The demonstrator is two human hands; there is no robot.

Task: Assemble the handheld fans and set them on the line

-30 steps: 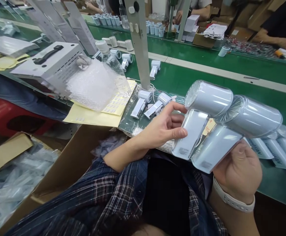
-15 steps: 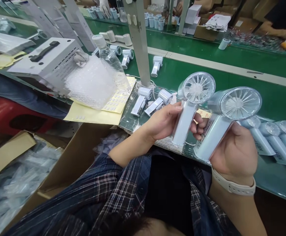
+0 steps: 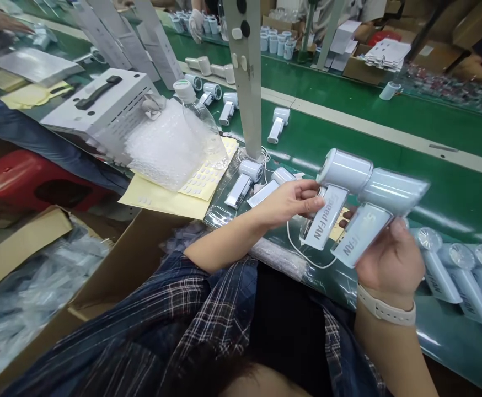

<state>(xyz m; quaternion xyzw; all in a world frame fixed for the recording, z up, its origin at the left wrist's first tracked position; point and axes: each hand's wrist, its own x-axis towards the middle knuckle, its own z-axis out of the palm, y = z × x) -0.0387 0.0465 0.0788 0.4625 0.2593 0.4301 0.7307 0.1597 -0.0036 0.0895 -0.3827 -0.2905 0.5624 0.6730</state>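
My left hand (image 3: 293,203) grips a light-blue handheld fan (image 3: 326,218) by its handle, thumb across the front. The side with "SpeedFAN" lettering faces me. Close beside it, my right hand (image 3: 394,262) holds a second handheld fan (image 3: 367,231) from the right, its lettering partly washed out by glare. The two fan heads look to touch or overlap, both above the bench. Left of my left hand lie two more fans, one fan (image 3: 243,182) on the bench and another fan (image 3: 272,184) partly behind my wrist.
Several fans (image 3: 439,270) lie in a row at right. A metal post (image 3: 247,99) rises from the bench. Bubble wrap (image 3: 162,149), a clear bottle (image 3: 203,127) and yellow sticker sheets (image 3: 162,201) are at left. Below stands a carton (image 3: 112,259) of clear plastic pieces. Other people work across the green belt (image 3: 327,105).
Both fans have been turned in my hands: their round clear fronts faced me before, and now their lettered sides show. My view has shifted slightly.
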